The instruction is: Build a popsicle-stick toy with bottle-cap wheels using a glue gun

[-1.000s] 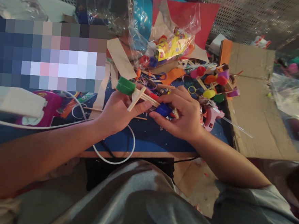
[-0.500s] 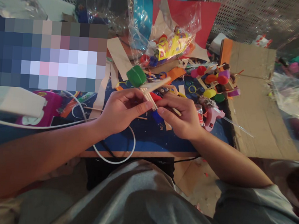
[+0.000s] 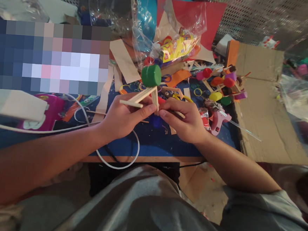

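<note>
Both hands close on a small frame of pale wooden sticks (image 3: 155, 97), held above the blue table. My left hand (image 3: 126, 115) pinches it between thumb and fingers from the left, and one stick juts out across those fingers. From the right, my right hand (image 3: 185, 119) grips its lower end, thumb tip beside the other thumb. A green round cap (image 3: 151, 75) tops the frame. Low between the hands a blue cap (image 3: 157, 121) shows, with a red piece (image 3: 160, 100) by the right fingertips. The fingers hide how these parts join.
A pink glue gun (image 3: 219, 120) lies right of my right hand. Behind it sits a stick model with coloured caps (image 3: 227, 82). Cardboard (image 3: 267, 113) covers the right side. A white cable (image 3: 138, 146) loops at the front edge; a white adapter (image 3: 20, 105) stands left.
The stick frame has turned between my fingers. Its green cap has swung right and up to the top, while the blue cap has moved left and down. Both hands stay nearly in place.
</note>
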Available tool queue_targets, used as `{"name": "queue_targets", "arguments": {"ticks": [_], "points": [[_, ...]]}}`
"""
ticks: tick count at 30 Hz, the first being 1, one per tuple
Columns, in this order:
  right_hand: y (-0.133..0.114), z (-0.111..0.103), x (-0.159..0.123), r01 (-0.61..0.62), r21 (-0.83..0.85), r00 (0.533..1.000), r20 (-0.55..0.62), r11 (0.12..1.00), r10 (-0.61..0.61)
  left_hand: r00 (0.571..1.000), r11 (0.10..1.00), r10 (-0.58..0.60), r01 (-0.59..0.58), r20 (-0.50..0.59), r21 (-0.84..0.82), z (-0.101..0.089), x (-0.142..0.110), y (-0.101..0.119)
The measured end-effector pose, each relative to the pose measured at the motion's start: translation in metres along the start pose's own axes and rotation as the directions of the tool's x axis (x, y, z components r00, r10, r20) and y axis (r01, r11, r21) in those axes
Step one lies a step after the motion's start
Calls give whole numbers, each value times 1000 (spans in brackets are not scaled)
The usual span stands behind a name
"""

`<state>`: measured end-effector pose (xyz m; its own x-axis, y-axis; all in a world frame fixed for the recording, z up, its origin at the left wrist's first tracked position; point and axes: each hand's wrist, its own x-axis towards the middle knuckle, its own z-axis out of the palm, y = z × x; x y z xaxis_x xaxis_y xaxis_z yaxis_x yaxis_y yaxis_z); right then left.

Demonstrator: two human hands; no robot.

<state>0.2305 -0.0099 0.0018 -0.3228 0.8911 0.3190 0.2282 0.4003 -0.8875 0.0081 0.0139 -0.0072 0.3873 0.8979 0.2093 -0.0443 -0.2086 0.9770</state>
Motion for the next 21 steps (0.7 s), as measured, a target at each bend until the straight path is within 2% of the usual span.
{"name": "queue_targets", "arguments": {"ticks": [5, 8, 15, 19, 21], "points": [[2, 3, 2, -110, 190, 992, -46, 976, 121, 992, 998, 11, -19, 123, 64, -1, 0, 5], [3, 5, 3, -141, 204, 989, -16, 969, 147, 983, 994, -33, 13, 181, 112, 0, 1, 7], [4, 10, 4, -108, 213, 987, -97, 971, 131, 978, 997, -77, 78, 195, 2, 3, 1, 9], [3, 13, 3, -58, 135, 972, -219, 989, 87, 984, 984, -103, 123, 147, -131, 8, 2, 5], [2, 14, 3, -28, 80, 960, -276, 996, 49, 986, 983, -101, 119, 130, -142, 10, 2, 4]]}}
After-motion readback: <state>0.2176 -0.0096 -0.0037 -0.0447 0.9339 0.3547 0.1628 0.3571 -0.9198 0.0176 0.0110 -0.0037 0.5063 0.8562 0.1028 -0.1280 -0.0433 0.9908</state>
